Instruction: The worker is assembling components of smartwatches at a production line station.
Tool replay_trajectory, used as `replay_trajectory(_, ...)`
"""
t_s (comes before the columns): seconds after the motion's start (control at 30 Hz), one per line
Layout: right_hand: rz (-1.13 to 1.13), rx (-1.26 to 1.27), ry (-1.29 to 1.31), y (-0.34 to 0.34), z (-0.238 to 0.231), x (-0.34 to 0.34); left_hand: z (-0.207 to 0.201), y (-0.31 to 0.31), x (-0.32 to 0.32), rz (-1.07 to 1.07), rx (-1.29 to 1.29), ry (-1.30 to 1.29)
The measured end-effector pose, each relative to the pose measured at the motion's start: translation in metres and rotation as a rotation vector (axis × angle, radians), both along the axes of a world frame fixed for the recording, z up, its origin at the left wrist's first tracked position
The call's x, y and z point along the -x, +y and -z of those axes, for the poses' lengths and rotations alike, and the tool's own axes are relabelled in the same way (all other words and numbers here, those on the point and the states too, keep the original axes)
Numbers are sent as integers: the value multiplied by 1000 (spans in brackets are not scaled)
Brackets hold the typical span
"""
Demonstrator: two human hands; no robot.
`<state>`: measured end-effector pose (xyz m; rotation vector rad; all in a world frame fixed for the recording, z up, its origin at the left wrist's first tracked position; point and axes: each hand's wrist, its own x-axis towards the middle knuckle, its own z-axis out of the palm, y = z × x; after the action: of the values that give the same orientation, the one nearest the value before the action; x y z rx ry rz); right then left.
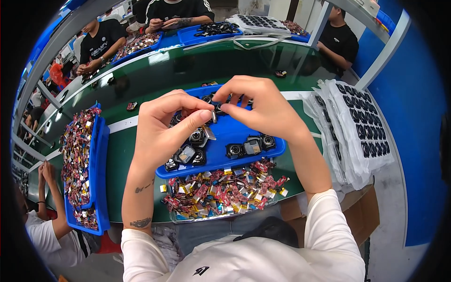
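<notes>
My left hand [171, 124] pinches a small silver piece [214, 116] between thumb and forefinger, above a blue tray [221, 162]. My right hand [256, 105] is beside it, fingers curled and thumb and forefinger close to the top of the piece; anything between those fingertips is too small to make out. In the tray lie several black watch-like housings with round parts [251, 146], partly hidden by my hands. Against the tray's near side spreads a heap of small red circuit boards with silver and yellow parts [221, 190].
A long blue bin [98, 160] of similar boards stands at left. White trays of black housings [364, 120] are stacked at right. Beyond the green conveyor [188, 66], people work beside another blue tray [190, 35]. A person's hands [46, 174] show at far left.
</notes>
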<state>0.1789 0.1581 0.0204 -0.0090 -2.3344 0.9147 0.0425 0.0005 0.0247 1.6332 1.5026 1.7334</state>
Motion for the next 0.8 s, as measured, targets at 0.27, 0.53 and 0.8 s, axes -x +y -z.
replay_trajectory(0.27,168,-573,-698,1,25,6,0,0,0,-111,-7,278)
replay_trajectory(0.53,-50,-533,-963,0,44,20,-1,0,-2,-149,18,244)
replay_trajectory(0.8,-278,-193,-664,16,40,28,2,0,0,-204,2,206)
